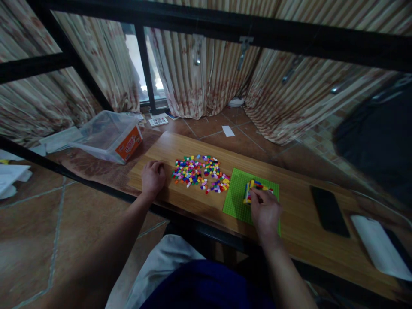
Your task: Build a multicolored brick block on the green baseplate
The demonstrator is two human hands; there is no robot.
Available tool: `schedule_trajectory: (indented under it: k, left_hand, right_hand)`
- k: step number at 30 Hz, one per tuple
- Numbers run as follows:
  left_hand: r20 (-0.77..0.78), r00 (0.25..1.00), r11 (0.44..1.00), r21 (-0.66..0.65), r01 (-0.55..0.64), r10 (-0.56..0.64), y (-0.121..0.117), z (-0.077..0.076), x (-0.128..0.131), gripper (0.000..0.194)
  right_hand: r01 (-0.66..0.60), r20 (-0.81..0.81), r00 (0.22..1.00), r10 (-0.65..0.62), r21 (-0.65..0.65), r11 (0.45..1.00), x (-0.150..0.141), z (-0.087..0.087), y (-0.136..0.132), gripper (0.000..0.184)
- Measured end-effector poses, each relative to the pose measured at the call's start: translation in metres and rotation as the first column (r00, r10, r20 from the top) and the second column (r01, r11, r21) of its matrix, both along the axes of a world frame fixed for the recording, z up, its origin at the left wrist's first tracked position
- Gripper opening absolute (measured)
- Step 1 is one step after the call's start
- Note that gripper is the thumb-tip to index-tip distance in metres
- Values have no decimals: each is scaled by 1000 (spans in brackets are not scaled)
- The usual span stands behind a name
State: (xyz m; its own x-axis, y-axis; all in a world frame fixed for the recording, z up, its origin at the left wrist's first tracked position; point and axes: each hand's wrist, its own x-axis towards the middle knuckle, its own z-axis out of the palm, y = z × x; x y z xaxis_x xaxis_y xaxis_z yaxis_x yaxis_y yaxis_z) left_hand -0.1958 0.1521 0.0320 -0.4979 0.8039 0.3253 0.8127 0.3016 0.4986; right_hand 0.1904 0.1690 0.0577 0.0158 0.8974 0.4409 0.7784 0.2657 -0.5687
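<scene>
Brick structure [252, 184] sat on the green studded baseplate [236, 195], right hand [265, 210] nearer, fingertips at its top, grip unclear to me | left hand [153, 177] loosely curled left of the loose brick pile [189, 169], contents hidden | long axis: I couldn't tell

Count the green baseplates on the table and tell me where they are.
1: the green baseplate lies on the wooden table, right of the loose bricks and under the brick build. Any second one stacked beneath would be hidden.
</scene>
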Motion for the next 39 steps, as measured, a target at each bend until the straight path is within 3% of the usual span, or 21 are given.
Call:
schedule_trajectory:
  k: [10,15,20,25,31,39]
  left_hand:
    - [3,1000,1000,23,5,-5,0,-1,0,31]
    - [-1,1000,999,31,13,-13,0,0,0,31]
    - [4,1000,1000,21,1,-1,1,-1,0,30]
    - [3,1000,1000,8,2,-2,0,1,0,31]
    - [-11,1000,1000,-4,-4,4,0,0,0,31]
    - [-27,1000,1000,13,7,-6,0,-1,1,31]
  right_hand:
    - [-49,-94,994,47,-14,999,5,0,-2,38]
    - [89,-182,980,-84,19,996,15,2,-10,42]
    - [168,-30,986,-167,62,984,19,4,-2,49]
    - [239,87,966,-242,38,970,9,-3,13,71]
    - [305,109,950,-293,-127,944,0,-4,13,74]
    - [292,76,956,-283,-157,944,1,-5,12,75]
